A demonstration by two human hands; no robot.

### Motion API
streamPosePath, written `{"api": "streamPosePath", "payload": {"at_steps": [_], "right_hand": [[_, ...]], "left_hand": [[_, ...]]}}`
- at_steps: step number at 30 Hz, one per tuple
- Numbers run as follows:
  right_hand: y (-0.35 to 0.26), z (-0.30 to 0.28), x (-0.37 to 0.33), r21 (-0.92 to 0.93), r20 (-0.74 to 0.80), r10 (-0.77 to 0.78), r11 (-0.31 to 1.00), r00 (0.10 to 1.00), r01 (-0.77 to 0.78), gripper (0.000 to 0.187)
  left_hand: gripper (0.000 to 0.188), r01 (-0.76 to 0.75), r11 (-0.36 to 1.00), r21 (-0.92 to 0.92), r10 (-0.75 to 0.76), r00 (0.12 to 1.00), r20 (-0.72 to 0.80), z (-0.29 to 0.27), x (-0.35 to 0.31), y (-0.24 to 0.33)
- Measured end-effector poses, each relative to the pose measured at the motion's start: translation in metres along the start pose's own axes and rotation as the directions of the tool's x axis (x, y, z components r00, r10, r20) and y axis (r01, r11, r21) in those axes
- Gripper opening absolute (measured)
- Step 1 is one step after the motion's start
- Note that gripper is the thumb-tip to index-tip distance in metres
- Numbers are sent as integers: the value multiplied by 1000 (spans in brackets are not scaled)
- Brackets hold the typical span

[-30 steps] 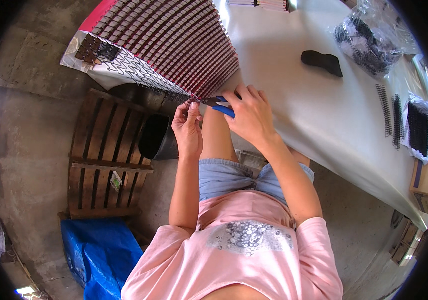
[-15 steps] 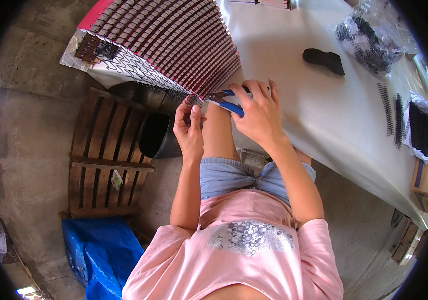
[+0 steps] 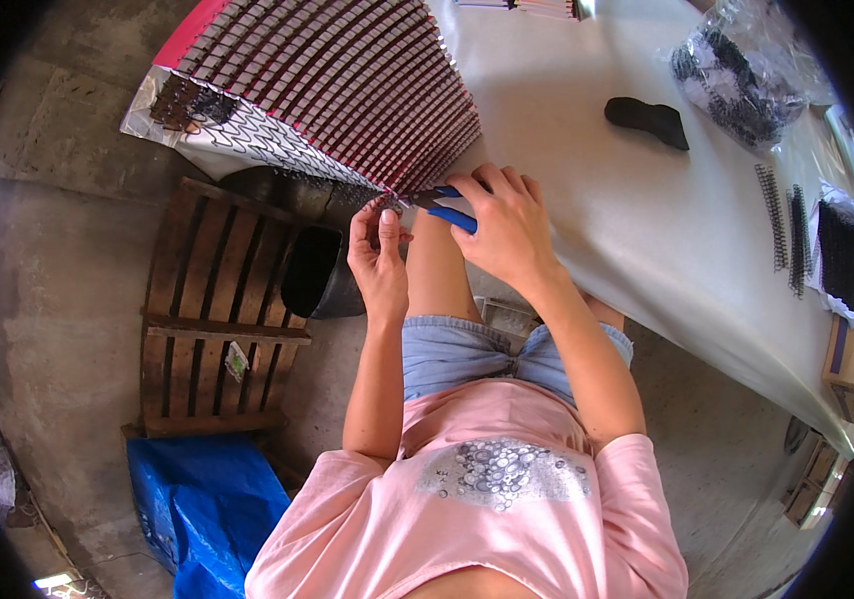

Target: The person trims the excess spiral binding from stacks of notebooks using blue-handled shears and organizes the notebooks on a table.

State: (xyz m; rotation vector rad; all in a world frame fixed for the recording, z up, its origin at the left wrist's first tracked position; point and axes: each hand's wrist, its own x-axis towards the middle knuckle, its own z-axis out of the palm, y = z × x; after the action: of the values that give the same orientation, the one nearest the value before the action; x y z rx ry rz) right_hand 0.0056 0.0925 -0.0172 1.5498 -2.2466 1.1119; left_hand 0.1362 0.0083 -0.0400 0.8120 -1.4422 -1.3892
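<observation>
A pile of spiral-bound notebooks (image 3: 332, 75) with dark coils and a pink edge lies at the table's near left corner. My right hand (image 3: 507, 225) is wrapped round pliers with blue handles (image 3: 454, 218). Their dark jaws reach left to the pile's nearest corner, where the coil ends stick out. Just left of the jaws, my left hand (image 3: 379, 255) is closed, thumb against fingers, on the end of a dark spiral coil (image 3: 389, 203). The jaws' exact bite is too small to make out.
On the white-covered table (image 3: 547, 110) lie a black shoe-shaped object (image 3: 646, 122), a plastic bag of black coils (image 3: 741, 90) and loose black coils (image 3: 796, 240). Below left are a black bin (image 3: 332, 275), a wooden pallet (image 3: 212, 290) and a blue tarp (image 3: 202, 509).
My right hand has shifted slightly left, and the pliers' handles have drawn closer together. My left hand stays almost in place at the notebooks' corner.
</observation>
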Motion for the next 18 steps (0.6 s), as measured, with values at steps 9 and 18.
{"api": "streamPosePath", "payload": {"at_steps": [9,18], "right_hand": [[-4,1,-1,16,34,17,1000,999,-18,24],[6,11,1,1,59,39,999,997,-39,22]], "left_hand": [[25,-1,1000,-24,1,1000,4,1,-3,0],[20,24,987,-160,-17,999,48,0,-1,-5]]}}
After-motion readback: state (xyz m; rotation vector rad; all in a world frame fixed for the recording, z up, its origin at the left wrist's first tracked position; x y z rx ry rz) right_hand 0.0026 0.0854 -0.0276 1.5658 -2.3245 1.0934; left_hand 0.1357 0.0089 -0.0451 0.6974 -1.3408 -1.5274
